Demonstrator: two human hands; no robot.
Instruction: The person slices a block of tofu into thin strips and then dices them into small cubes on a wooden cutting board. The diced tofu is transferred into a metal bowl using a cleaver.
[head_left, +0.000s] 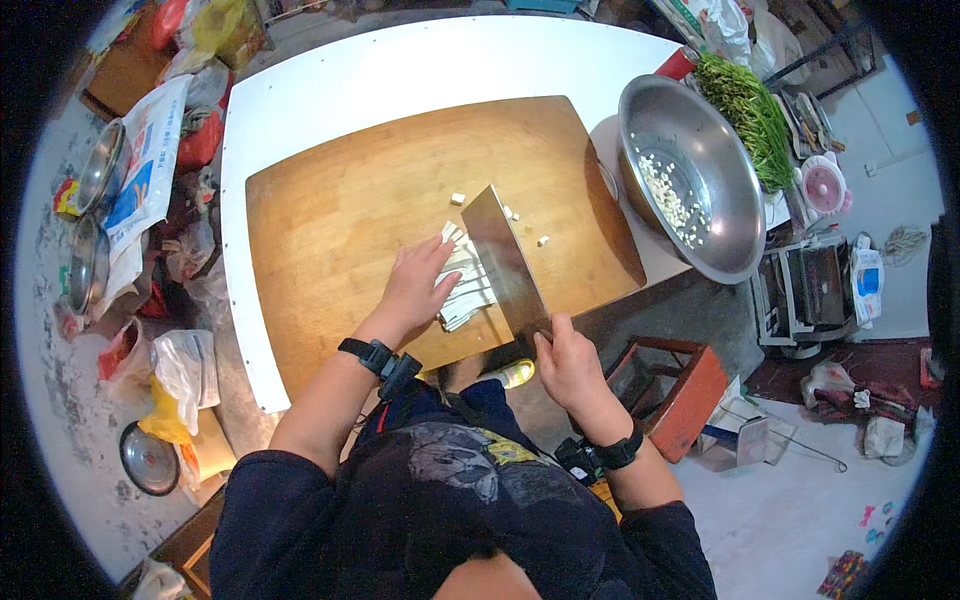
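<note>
On the wooden cutting board (360, 202) lies a bunch of pale, tofu-like strips (469, 289), side by side. My left hand (416, 281) presses on their left side, fingers forward and thumb spread across them. A cleaver with a broad rectangular blade (506, 259) is in my right hand (566, 364), which grips its handle. The blade stands along the right ends of the strips; whether it touches them I cannot tell. A small white cube (457, 199) sits beyond the strips, and another cube (543, 241) lies right of the blade.
A steel basin (697, 180) holding small white cubes stands at the board's right. Behind it lie green vegetable stalks (742, 120). The board rests on a white tabletop (420, 64). A reddish wooden stool (682, 397) stands on the floor at right; plastic bags (184, 367) crowd the left.
</note>
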